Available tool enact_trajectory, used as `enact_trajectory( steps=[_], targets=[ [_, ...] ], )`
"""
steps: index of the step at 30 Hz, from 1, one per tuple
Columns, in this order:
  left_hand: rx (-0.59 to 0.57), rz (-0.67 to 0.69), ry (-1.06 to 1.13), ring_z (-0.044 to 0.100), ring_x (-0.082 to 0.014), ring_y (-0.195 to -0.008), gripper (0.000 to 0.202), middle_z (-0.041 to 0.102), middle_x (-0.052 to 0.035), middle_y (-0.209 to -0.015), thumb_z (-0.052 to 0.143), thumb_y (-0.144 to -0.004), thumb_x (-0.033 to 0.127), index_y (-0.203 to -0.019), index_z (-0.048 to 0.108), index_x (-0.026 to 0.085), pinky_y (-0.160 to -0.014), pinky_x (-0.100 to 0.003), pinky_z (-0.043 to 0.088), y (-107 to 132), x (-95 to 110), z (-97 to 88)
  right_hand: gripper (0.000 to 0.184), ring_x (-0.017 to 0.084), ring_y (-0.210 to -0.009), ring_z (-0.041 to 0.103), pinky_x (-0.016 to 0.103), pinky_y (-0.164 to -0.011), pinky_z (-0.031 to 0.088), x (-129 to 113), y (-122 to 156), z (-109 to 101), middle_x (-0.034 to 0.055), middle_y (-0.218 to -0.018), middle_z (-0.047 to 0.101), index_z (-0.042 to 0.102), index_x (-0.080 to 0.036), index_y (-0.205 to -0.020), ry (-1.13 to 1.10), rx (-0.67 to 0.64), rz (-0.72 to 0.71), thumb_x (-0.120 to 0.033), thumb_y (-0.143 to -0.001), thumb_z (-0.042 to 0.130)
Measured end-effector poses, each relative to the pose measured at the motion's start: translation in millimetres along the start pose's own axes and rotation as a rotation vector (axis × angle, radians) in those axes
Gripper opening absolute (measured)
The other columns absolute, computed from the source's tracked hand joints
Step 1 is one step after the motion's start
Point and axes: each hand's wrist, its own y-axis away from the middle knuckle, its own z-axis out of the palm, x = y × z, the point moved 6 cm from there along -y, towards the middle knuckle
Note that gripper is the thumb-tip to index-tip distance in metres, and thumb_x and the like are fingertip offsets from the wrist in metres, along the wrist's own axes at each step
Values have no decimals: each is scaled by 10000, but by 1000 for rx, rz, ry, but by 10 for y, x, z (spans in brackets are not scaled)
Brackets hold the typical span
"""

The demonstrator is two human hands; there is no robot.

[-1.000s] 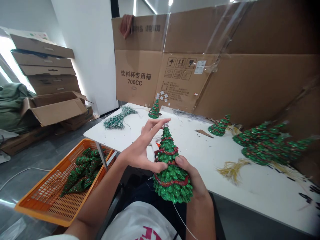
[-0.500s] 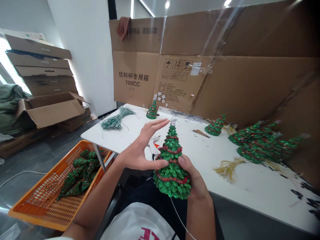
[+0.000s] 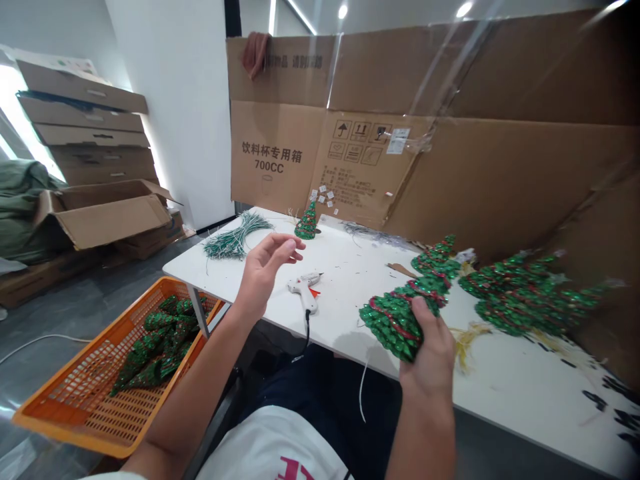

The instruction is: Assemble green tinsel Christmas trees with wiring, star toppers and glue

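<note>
My right hand [image 3: 430, 353] is wrapped round a small green tinsel Christmas tree [image 3: 393, 320] with red garland bands. The tree leans over to the right, its silvery top close to another small tree [image 3: 434, 253] on the table. A thin white cord [image 3: 363, 393] hangs below its base. My left hand [image 3: 270, 267] is raised over the table, fingers loosely bent, with nothing seen in it. Just right of that hand lies a white glue gun [image 3: 303, 288] with an orange trigger and a black cable.
On the white table [image 3: 340, 313] are a bundle of green wires [image 3: 235, 237], a little tree [image 3: 306, 223], yellow strings [image 3: 467, 343] and several trees at right [image 3: 520, 293]. An orange crate [image 3: 65, 400] of folded tree pieces stands at left. Cardboard [image 3: 280, 127] walls the back.
My right hand has carried the tree to the right and tilted it. My left hand has come off the tree and drawn back left, leaving the glue gun in full view.
</note>
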Motion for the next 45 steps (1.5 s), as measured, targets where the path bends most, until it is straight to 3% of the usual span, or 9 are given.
enact_trajectory(
  steps=[3,8,14,20,24,34,37,41,45],
  targets=[
    [29,-142,184,682,-172,-857,312,772,-82,-987,732,-941,474,-936,766,164,-853,-290,544,-37,-84,-44,565,240,-904,707,387,-883,591,-106,-55,-114,27,-1005,777,790,-209,-1180,183,100,-209,-540,-745,935],
    [55,-394,481,650,-141,-765,329,736,-68,-890,752,-891,467,-869,737,139,-778,-257,540,-45,-206,-43,724,308,-869,664,482,-915,536,-294,-48,-175,104,-943,752,788,-167,-1118,699,239,-508,-754,-702,863],
    [55,-521,638,643,-133,-721,299,692,-44,-854,739,-897,429,-862,712,133,-737,-269,556,-4,-268,-10,803,388,-959,713,510,-951,525,-249,-55,-61,197,-1084,790,759,-138,-1245,933,161,-664,-767,-749,803],
    [57,-568,686,631,-129,-703,270,678,-35,-848,737,-908,402,-880,694,137,-724,-277,563,19,-306,10,729,391,-1042,711,488,-973,506,-69,-107,41,192,-1154,779,725,-155,-1272,1000,70,-708,-722,-816,766],
    [60,-567,684,622,-124,-694,256,668,-31,-831,760,-880,392,-866,689,146,-710,-270,556,19,-306,14,713,382,-1018,706,493,-960,520,-89,-112,38,190,-1127,778,738,-154,-1248,1003,59,-748,-724,-819,766],
    [74,-529,659,585,-114,-669,237,634,-14,-801,776,-865,357,-829,668,151,-679,-260,523,0,-274,-5,803,486,-1045,758,560,-959,578,-661,155,-246,243,-1137,800,769,-95,-1325,1083,269,-894,-711,-813,825],
    [77,-527,642,576,-112,-668,240,622,-9,-792,779,-860,354,-817,659,151,-674,-259,514,-1,-279,-3,783,490,-1047,754,557,-948,570,-756,202,-287,231,-1129,800,765,-122,-1345,1156,261,-893,-724,-845,786],
    [75,-529,627,563,-113,-665,238,607,-2,-777,786,-853,346,-800,650,159,-675,-263,508,3,-287,0,800,468,-1033,746,538,-940,553,-644,76,-309,223,-1123,796,766,-127,-1308,1127,200,-873,-763,-824,762],
    [69,-524,620,555,-114,-663,233,599,-3,-770,781,-860,345,-791,654,162,-676,-262,512,4,-293,-7,815,425,-1026,722,523,-950,531,-322,-174,-259,199,-1122,789,761,-154,-1264,1079,113,-762,-807,-777,741]
  ],
)
